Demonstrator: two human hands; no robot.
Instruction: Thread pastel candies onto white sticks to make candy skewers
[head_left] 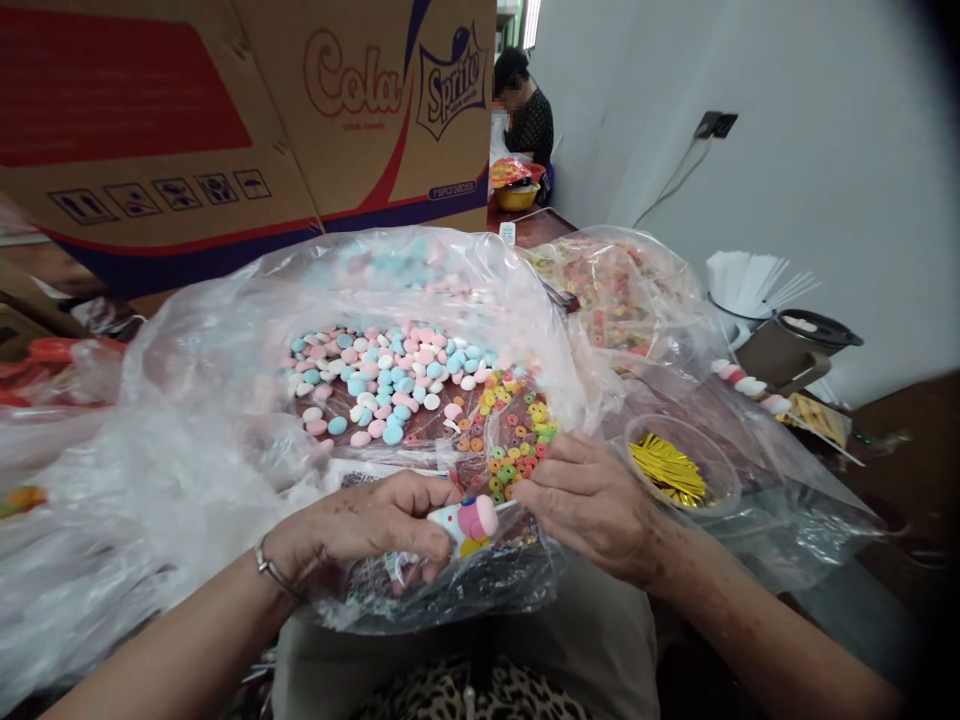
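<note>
My left hand is closed around a marshmallow candy with a pink rounded end, white parts and a yellow patch. A thin white stick runs from the candy toward my right hand, whose fingers are pinched together at the stick's end. Both hands are over the near edge of a clear plastic bag. Just beyond them lie small ring-shaped candies in yellow, green, orange and red. Behind these spreads a heap of pink, white and blue round candies.
A clear tub holds gold twist ties on the right. Farther back stand white sticks in a container, a dark jug and a marshmallow skewer. A large cardboard box blocks the back left. Another person sits beyond.
</note>
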